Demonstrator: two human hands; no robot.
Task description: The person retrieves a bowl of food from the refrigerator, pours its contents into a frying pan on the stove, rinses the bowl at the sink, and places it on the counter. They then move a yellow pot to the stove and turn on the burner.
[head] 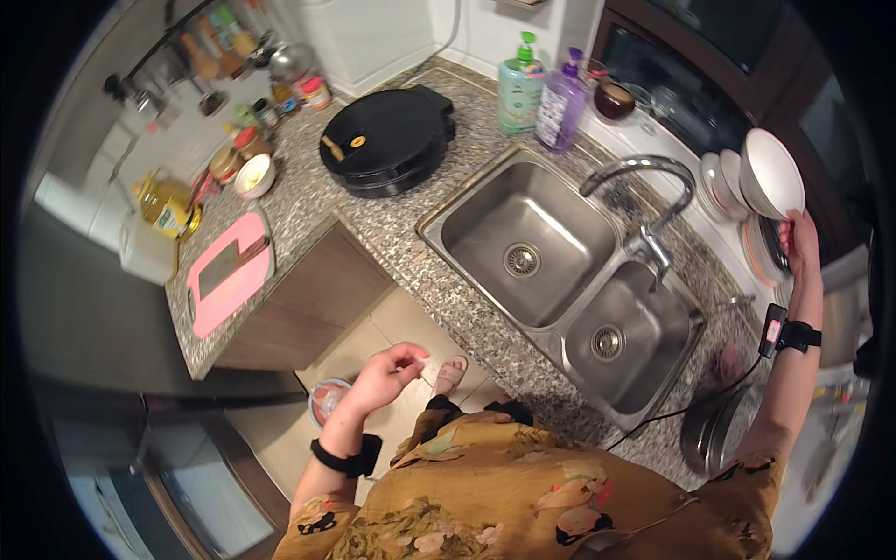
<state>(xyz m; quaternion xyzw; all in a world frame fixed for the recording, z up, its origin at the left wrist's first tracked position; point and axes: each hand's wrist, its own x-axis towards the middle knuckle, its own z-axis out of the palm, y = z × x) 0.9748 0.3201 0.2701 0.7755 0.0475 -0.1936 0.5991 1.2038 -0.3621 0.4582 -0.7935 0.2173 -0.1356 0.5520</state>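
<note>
My right hand (pixel 800 241) reaches to the windowsill and grips the rim of a large white bowl (pixel 772 168), which is tilted with its inside facing right. Smaller white bowls (pixel 711 183) stand just left of it, and plates (pixel 761 250) lean on edge below. Over the floor, in front of my body, hangs my left hand (pixel 387 376) with loosely curled fingers and nothing in them. A double stainless steel sink (pixel 530 231) lies between my hands, its curved chrome faucet (pixel 654 164) rising at the back right.
A black electric griddle (pixel 392 136) sits in the counter corner. Two pump bottles, green (pixel 520 94) and purple (pixel 562 105), stand behind the sink. A knife lies on a pink cutting board (pixel 234 287) at left. Metal pans (pixel 724 427) rest near my right elbow; a bin (pixel 329 400) stands below.
</note>
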